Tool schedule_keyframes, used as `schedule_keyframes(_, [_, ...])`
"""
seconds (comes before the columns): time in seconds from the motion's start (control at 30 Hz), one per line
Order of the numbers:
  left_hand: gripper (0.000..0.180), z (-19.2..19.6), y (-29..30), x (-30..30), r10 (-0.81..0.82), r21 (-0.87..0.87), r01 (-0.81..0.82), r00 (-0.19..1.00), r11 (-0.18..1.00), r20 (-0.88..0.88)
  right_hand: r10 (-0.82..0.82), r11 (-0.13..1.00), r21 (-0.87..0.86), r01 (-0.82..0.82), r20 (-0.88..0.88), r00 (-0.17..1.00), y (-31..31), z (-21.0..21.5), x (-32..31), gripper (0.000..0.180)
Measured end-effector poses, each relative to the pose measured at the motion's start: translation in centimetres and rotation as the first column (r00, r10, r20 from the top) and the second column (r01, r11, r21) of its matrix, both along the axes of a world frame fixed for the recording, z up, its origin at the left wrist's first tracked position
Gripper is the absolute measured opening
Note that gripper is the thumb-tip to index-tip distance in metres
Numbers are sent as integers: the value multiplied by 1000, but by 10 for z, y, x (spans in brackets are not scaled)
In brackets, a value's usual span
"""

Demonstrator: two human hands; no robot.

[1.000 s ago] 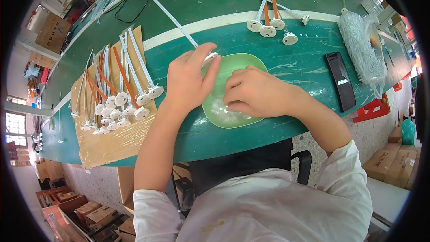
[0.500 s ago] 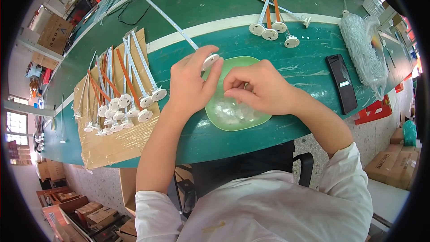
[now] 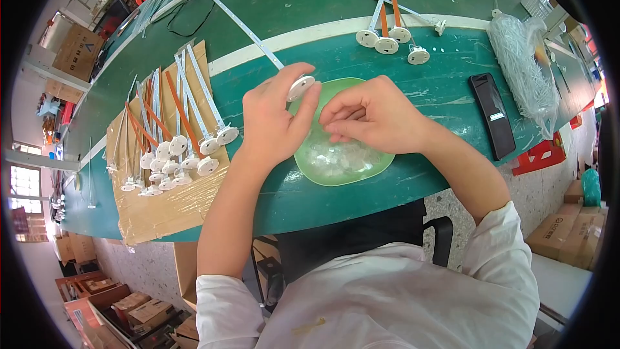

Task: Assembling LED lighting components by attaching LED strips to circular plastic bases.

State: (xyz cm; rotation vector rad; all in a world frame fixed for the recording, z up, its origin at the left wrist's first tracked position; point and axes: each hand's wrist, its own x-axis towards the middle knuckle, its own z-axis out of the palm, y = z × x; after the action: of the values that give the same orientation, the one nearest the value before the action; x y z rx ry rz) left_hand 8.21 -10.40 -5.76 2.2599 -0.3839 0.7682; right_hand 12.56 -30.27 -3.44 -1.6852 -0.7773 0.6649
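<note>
My left hand point(image 3: 276, 119) grips a white round disc point(image 3: 300, 88) between thumb and fingers. From that disc a thin pale strip with small spots point(image 3: 248, 31) points up and away to the left. Over a light green bowl point(image 3: 363, 178), my right hand point(image 3: 384, 119) has its fingers curled and the tips pinched together; whatever they hold, if anything, is too small to make out. Several small clear plastic pieces point(image 3: 342, 159) lie in the bowl, partly covered by the right hand.
On brown cardboard point(image 3: 155, 216) at the left lie several similar white and orange strips with discs point(image 3: 177, 145). More strips with discs point(image 3: 386, 45) lie at the far right. A black phone point(image 3: 492, 116) and a bag of clear strands point(image 3: 526, 71) are on the green table's right side.
My right hand has shifted slightly and its fingers have curled in closer, showing more of the clear pieces. The left hand keeps its hold on the disc. The whole view has moved a little.
</note>
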Motion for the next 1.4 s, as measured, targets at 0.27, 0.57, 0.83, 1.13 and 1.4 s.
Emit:
schedule_keyframes(0.27, [23,-1,0,0,-12,7,12,1000,1000,6,27,993,-114,-14,113,993,-1,9,2,8])
schedule_keyframes(0.57, [23,1,-2,0,-30,-19,30,1000,999,3,31,992,126,3,-266,963,-3,-5,13,12])
schedule_keyframes(0.83, [46,5,-6,-4,-89,-112,87,996,990,-13,-232,957,200,210,94,968,3,2,-2,12])
schedule_keyframes(1.13, [53,6,-10,-7,-121,-75,117,992,990,-47,-237,913,361,189,92,967,2,0,1,19])
schedule_keyframes(1.4, [38,4,-15,-10,-93,-121,109,987,987,135,-319,882,357,308,-28,947,1,-5,5,14])
